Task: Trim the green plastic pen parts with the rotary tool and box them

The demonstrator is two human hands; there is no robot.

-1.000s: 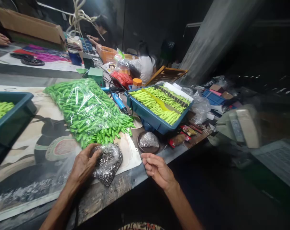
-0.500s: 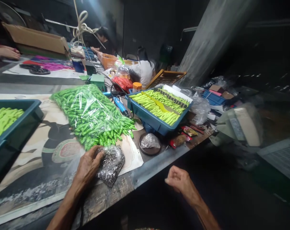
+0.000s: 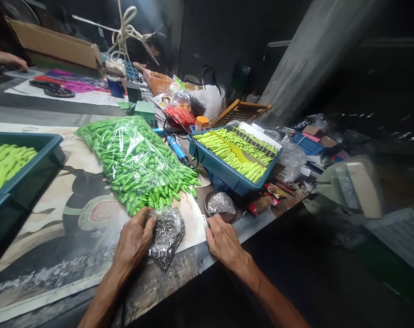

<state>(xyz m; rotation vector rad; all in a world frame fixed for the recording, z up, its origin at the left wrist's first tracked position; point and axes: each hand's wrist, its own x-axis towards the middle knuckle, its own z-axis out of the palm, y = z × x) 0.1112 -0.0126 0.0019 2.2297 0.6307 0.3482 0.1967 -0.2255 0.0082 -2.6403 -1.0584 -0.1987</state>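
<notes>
My left hand (image 3: 135, 239) rests on a small clear plastic bag of dark tiny parts (image 3: 166, 236) near the table's front edge, fingers curled onto its left side. My right hand (image 3: 223, 241) lies at the table edge just right of that bag, fingers bent and touching the white mat's corner, beside a round brown dish (image 3: 220, 207) holding another small clear bag. Just beyond my left hand lies a big clear bag of green plastic pieces (image 3: 135, 159).
A teal tray of yellow-green pieces (image 3: 236, 157) stands right of centre, another teal tray (image 3: 18, 164) at the left. A blue hand tool with cable (image 3: 177, 148), snack packets (image 3: 264, 200), a cardboard box (image 3: 56, 45). Other people sit at the far end.
My right hand dropped below the table edge half a second ago, then came back up onto the edge beside the small bag. My left hand stayed on the bag.
</notes>
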